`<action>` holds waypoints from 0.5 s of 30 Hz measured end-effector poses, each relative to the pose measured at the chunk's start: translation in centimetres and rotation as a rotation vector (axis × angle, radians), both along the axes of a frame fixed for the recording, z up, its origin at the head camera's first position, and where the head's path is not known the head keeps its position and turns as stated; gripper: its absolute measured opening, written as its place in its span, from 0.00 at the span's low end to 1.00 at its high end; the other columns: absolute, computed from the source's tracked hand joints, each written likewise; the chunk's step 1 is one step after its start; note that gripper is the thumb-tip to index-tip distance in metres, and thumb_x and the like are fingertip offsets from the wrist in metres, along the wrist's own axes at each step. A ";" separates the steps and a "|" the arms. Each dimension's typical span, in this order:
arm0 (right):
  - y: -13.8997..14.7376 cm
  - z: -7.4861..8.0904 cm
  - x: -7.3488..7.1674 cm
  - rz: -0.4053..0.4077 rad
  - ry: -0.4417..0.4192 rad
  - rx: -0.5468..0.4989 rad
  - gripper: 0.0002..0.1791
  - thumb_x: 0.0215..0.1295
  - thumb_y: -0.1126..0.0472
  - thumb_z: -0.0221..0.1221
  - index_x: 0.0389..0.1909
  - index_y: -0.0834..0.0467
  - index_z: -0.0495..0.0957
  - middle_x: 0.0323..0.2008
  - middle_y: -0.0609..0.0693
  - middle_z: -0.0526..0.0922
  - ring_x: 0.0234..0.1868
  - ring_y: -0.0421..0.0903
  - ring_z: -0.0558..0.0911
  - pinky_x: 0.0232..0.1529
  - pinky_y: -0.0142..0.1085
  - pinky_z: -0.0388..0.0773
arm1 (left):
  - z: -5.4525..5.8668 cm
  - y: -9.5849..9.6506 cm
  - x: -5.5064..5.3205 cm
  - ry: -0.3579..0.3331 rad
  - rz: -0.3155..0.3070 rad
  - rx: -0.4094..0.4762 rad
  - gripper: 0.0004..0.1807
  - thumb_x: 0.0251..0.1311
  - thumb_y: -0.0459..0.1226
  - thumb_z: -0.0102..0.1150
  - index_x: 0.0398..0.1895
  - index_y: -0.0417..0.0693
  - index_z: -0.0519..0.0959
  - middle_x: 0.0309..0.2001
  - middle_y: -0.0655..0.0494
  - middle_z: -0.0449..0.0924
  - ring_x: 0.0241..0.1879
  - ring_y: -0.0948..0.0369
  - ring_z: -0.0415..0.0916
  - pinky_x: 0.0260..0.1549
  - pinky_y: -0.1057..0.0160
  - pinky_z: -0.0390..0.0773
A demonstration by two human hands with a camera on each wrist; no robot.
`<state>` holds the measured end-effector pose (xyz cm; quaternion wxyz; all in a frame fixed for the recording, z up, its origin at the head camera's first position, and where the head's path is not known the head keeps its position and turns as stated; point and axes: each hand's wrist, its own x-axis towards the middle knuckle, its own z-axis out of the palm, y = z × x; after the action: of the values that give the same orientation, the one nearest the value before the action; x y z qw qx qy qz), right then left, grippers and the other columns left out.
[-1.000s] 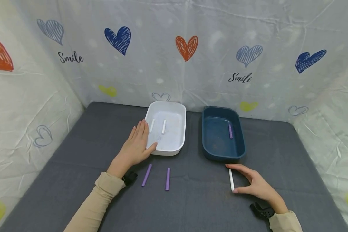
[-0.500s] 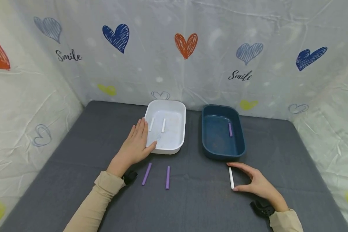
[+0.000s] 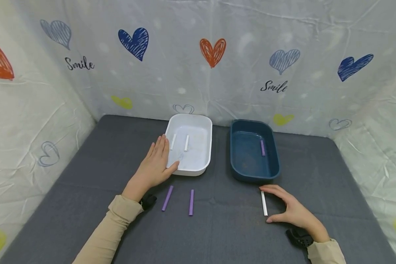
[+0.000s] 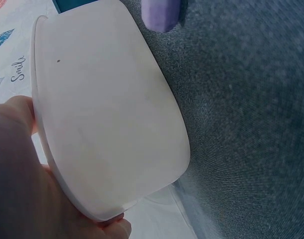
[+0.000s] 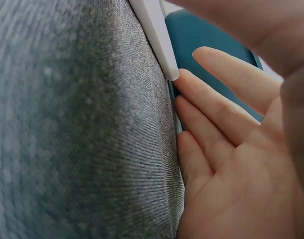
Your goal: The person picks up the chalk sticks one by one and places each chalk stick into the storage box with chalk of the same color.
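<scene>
My left hand (image 3: 154, 164) rests on the left rim of a white tray (image 3: 202, 167), its fingers straight. Two white chalk sticks (image 3: 186, 143) lie in that tray. On the table's right side, my right hand (image 3: 292, 209) is spread around a white chalk stick (image 3: 264, 204) lying on the cloth. Its fingertips are by the stick's far end, and a small gap shows between the thumb and the near end. The right wrist view shows the stick (image 5: 157, 37) just above the fingertips. A dark blue tray (image 3: 250, 172) holds one purple chalk stick (image 3: 262, 147).
Two purple chalk sticks (image 3: 167, 198) lie apart on the grey tablecloth (image 3: 224, 231), in front of the white tray. A printed curtain (image 3: 171, 80) with hearts stands behind and beside the table.
The right thumb has moved slightly away from the near end of the white chalk stick. The left hand keeps its place on the white tray. The head view has shifted a little.
</scene>
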<state>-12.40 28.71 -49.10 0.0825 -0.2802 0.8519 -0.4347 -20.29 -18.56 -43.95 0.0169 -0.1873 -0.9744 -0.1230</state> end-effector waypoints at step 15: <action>-0.2 -0.3 0.1 -0.026 0.075 0.045 0.44 0.49 0.53 0.77 0.69 0.52 0.70 0.65 0.46 0.70 0.64 0.40 0.68 0.60 0.29 0.66 | 0.0 0.1 0.0 -0.001 0.002 -0.006 0.49 0.73 0.56 0.41 0.76 0.26 0.37 0.77 0.32 0.29 0.77 0.43 0.27 0.73 0.45 0.35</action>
<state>-12.35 28.48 -49.38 0.0512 -0.2835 0.8676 -0.4054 -20.32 -18.45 -43.99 0.0162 -0.1863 -0.9750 -0.1202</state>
